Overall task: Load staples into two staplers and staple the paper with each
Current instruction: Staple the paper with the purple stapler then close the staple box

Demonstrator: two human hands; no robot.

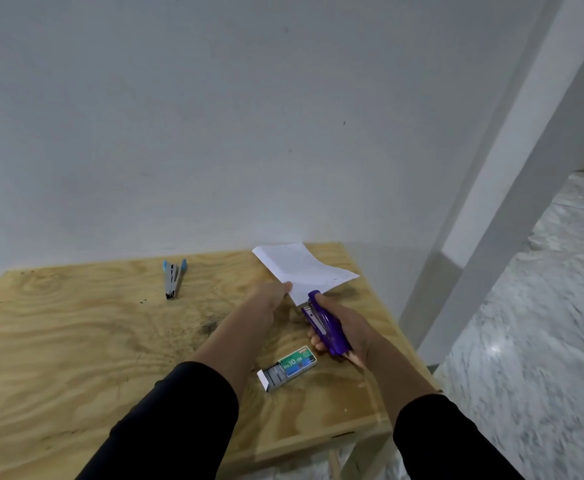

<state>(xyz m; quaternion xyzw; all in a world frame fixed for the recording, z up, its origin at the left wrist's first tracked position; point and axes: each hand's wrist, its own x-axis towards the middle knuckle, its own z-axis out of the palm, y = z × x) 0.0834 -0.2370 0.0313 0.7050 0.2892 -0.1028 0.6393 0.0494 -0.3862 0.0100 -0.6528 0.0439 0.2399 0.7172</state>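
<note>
staple box (289, 367) label "No.10-1M", purple stapler (325, 323)

A plywood bench (76, 341) with swirling grain and a few dark smudges stands pushed against a plain pale wall (214, 116). To its right a white pillar (512, 188) rises at a slant, and beyond it lies a grey-and-white marbled floor (543, 323) under soft, even light.

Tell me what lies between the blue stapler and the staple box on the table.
In the head view, the left forearm crosses between the blue stapler and the staple box.
</note>
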